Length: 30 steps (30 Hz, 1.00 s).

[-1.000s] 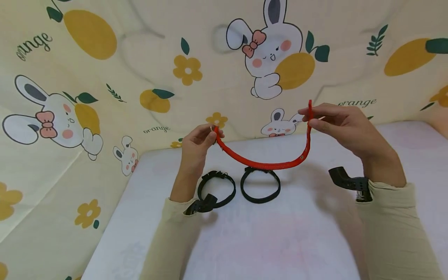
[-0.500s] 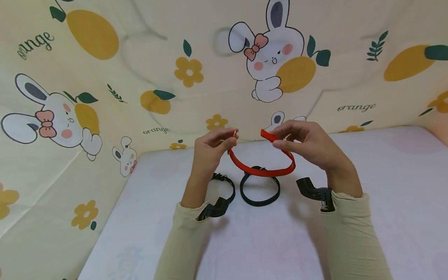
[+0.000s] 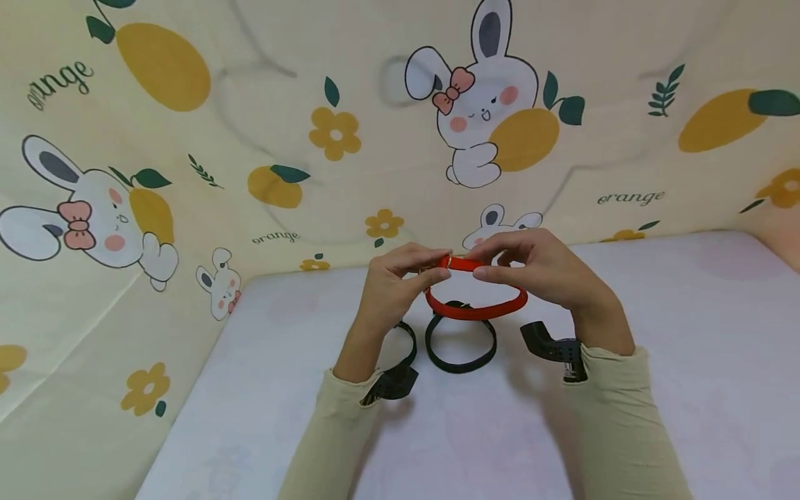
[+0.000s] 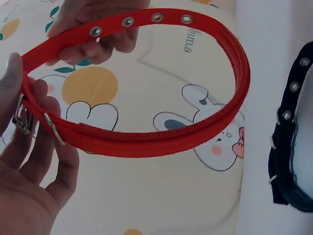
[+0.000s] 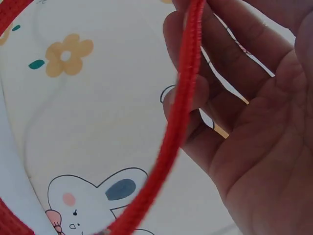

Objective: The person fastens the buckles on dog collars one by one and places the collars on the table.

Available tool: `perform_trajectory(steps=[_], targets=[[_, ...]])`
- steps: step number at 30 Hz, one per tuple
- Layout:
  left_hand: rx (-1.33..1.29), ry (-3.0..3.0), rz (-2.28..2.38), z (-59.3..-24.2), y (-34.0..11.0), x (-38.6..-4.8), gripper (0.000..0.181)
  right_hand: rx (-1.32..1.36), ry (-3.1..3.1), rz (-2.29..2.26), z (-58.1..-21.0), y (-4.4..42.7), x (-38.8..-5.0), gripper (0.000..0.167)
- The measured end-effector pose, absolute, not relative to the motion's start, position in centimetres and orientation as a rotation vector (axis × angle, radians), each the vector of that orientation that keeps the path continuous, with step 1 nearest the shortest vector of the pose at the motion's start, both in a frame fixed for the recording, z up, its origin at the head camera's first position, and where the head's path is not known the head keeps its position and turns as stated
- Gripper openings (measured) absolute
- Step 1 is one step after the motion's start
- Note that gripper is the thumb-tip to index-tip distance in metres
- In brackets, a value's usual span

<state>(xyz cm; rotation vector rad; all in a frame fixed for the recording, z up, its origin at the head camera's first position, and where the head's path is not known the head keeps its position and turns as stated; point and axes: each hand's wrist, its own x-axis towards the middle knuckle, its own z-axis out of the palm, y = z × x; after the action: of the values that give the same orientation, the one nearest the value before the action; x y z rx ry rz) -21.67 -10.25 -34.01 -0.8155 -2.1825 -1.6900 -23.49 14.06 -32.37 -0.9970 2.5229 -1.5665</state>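
Observation:
A red collar (image 3: 476, 314) is held up in the air, bent into a loop. My left hand (image 3: 400, 281) pinches its buckle end between thumb and fingers. The other end is pinched by my right hand (image 3: 540, 267), and the two ends meet between the hands. In the left wrist view, metal eyelets (image 4: 128, 21) run along the far side of the strap, and a metal buckle (image 4: 22, 117) hangs by the left fingers. Whether the strap end passes through the buckle, I cannot tell. The right wrist view shows the red strap (image 5: 181, 107) crossing before the right fingers.
Two black collars lie looped on the white table (image 3: 487, 430): one black collar (image 3: 460, 368) below the red one, another black collar (image 3: 411, 347) partly behind the left wrist. A cream cloth (image 3: 350, 187) printed with rabbits and oranges rises behind the table.
Both hands have come together, the right moving left and the left moving right. The red collar has gone from a wide hanging curve to a loop with its ends meeting.

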Motion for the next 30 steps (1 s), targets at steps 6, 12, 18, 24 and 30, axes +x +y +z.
perform_trajectory(steps=[6, 12, 18, 24, 30], targets=[[-0.744, -2.187, -1.732, -34.17, -10.13, -21.36, 0.029, -0.979, 2.540, -1.511, -32.55, 13.63, -23.62, 0.023], [-0.739, -2.174, -1.714, -34.15, -9.99, -21.45, 0.029, -0.975, 2.612, -1.466, -32.38, 13.60, -23.72, 0.022], [-0.764, -2.159, -1.735, -33.94, -10.02, -21.69, 0.029, -1.002, 2.603, -1.518, -32.14, 13.82, -23.71, 0.022], [-0.795, -2.156, -1.777, -33.75, -9.95, -21.73, 0.029, -1.037, 2.588, -1.500, -31.88, 13.68, -23.83, 0.023], [-0.811, -2.175, -1.797, -33.93, -9.75, -21.61, 0.027, -1.074, 2.589, -1.487, -31.94, 13.55, -23.60, 0.021]])
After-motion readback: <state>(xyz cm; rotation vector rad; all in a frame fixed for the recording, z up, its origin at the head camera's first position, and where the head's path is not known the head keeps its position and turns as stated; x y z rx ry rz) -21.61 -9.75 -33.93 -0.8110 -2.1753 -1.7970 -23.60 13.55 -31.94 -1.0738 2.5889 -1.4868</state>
